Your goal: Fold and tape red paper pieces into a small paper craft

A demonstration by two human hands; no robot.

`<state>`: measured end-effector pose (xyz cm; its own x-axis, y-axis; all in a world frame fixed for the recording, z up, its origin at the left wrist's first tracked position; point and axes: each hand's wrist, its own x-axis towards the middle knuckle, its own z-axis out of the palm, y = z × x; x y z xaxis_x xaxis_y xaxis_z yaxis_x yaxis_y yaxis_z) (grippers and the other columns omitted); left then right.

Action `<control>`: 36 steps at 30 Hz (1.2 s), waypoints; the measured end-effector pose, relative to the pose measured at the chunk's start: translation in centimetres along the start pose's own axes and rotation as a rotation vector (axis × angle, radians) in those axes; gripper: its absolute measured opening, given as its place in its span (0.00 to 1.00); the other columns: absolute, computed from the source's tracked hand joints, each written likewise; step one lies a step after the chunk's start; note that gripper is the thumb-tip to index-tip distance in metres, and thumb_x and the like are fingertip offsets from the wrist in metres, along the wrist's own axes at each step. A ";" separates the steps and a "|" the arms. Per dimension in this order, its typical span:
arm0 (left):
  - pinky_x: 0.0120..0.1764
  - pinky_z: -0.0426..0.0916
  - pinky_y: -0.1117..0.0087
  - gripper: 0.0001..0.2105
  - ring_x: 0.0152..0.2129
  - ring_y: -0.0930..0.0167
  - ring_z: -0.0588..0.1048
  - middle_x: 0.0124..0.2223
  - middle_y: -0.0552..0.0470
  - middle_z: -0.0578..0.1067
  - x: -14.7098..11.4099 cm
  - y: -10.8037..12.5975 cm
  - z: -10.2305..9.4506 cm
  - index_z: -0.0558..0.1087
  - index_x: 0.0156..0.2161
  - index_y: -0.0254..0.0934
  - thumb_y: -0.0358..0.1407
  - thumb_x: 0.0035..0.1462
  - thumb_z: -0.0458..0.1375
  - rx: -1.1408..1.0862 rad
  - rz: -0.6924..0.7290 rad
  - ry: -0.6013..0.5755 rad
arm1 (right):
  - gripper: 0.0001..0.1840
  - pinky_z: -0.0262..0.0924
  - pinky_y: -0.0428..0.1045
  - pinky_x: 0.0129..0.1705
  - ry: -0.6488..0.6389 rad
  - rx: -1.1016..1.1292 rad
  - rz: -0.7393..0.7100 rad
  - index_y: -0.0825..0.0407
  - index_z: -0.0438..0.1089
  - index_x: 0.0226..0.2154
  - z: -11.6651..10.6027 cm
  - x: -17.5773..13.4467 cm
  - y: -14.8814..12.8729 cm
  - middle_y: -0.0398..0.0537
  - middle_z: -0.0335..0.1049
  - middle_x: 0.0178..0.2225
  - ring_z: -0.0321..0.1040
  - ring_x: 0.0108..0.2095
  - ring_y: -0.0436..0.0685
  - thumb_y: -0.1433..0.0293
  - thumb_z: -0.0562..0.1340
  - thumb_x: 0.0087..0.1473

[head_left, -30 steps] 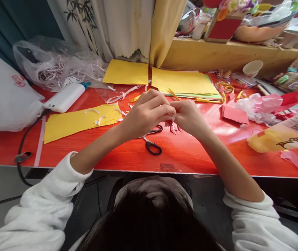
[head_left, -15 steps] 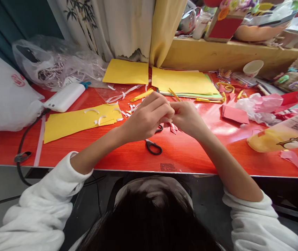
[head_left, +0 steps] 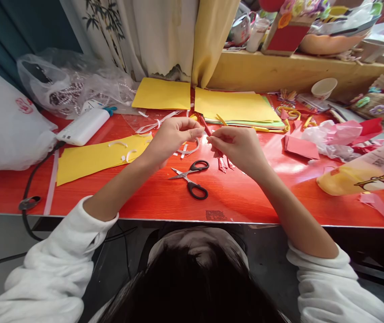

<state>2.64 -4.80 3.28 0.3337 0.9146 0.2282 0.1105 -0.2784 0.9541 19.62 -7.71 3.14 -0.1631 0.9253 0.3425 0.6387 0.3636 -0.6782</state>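
Through the head camera I am seeing the right hand [head_left: 242, 146] pinching a slim red paper roll [head_left: 205, 126] between thumb and fingers, above the middle of the tabletop [head_left: 158, 197]. The left hand [head_left: 173, 139] is hovering just beside the roll, its thumb and fingers meeting at the tips; I am not managing to tell whether they are gripping anything. Scissors [head_left: 185, 174] are lying nearer the wearer, blades slightly parted. Folded red pieces [head_left: 222, 165] are resting near the right hand; yellow sheets [head_left: 239, 105] are lying beyond it.
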 end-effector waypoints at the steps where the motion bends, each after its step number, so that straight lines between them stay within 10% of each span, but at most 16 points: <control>1: 0.40 0.68 0.70 0.05 0.32 0.74 0.72 0.31 0.51 0.74 -0.1 0.0 0.1 0.73 0.30 0.32 0.34 0.51 0.59 -0.018 -0.009 -0.007 | 0.12 0.59 0.46 0.26 -0.001 -0.007 0.000 0.55 0.71 0.24 0.0 0.0 -0.1 0.44 0.69 0.19 0.67 0.20 0.47 0.66 0.58 0.53; 36: 0.40 0.72 0.68 0.04 0.29 0.75 0.76 0.30 0.51 0.75 0.0 -0.7 0.2 0.74 0.31 0.31 0.31 0.50 0.59 -0.134 -0.065 0.031 | 0.13 0.59 0.46 0.27 -0.052 -0.012 0.005 0.54 0.71 0.23 -0.4 -0.2 -0.5 0.43 0.69 0.19 0.65 0.21 0.46 0.66 0.57 0.53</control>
<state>2.82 -4.64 2.61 0.3007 0.9387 0.1686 0.0043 -0.1781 0.9840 19.61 -8.10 3.70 -0.1987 0.9317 0.3041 0.6486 0.3577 -0.6719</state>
